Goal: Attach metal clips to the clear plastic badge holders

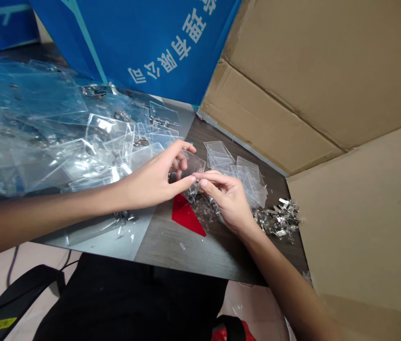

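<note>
My left hand (pixel 167 173) is closed around a clear plastic badge holder (pixel 195 163), its thumb reaching toward the holder's lower edge. Thumb and index finger of my right hand (pixel 227 196) pinch a small metal clip (pixel 197 180) at that edge, mostly hidden by the fingertips. The two hands meet over the table, tip to tip. Beneath them lies a flat red piece (pixel 188 218) with a pointed end. Just behind my right hand, clear badge holders (pixel 250 177) are spread in a loose stack.
A large heap of clear badge holders with clips (pixel 51 142) covers the table's left side. Metal clips (pixel 280 218) are piled at the right. Cardboard (pixel 275 104) walls the right and back, beside a blue printed panel (pixel 143 42). The table's front edge (pixel 200 273) is near my lap.
</note>
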`<state>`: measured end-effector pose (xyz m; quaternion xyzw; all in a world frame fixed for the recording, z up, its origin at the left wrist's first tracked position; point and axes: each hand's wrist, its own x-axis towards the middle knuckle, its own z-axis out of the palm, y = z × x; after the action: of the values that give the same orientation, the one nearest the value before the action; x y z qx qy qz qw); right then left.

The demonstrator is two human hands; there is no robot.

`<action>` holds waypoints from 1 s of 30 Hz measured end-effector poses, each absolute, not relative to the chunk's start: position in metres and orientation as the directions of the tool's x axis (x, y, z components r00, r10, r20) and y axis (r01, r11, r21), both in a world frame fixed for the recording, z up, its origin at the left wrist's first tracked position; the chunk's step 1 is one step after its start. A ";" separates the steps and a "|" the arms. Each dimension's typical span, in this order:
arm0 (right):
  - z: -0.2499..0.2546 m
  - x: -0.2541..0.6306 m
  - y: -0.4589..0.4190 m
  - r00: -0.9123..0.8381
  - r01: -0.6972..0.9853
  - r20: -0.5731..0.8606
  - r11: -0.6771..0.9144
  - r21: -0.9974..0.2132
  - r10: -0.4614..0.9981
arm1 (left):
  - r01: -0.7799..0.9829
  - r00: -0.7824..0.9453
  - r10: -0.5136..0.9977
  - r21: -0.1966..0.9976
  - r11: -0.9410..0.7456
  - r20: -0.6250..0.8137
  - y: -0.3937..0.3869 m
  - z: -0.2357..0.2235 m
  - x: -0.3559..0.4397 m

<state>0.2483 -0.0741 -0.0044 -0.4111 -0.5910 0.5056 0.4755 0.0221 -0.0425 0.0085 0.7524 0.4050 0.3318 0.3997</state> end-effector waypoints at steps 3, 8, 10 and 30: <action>-0.004 0.248 -0.075 -0.192 -0.046 0.112 0.105 -0.993 0.975 | 0.349 0.446 0.879 0.872 -0.344 0.168 -0.042 0.009 0.022; -0.004 0.246 -0.075 -0.153 -0.161 0.088 0.063 -0.985 0.984 | 0.230 0.454 0.879 0.934 -0.273 0.145 -0.040 0.008 0.024; -0.003 0.246 -0.075 -0.168 -0.187 0.101 0.069 -0.980 0.981 | 0.157 0.463 0.877 0.962 -0.224 0.129 -0.038 0.007 0.024; -0.002 0.244 -0.079 -0.201 -0.169 0.089 0.055 -0.984 0.976 | 0.035 0.472 0.875 0.989 -0.144 0.111 -0.036 0.018 0.023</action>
<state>0.2444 -0.0794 -0.0018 -0.3841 -0.5250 0.5700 0.5020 0.0233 -0.0356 0.0181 0.6548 0.3473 0.3788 0.5542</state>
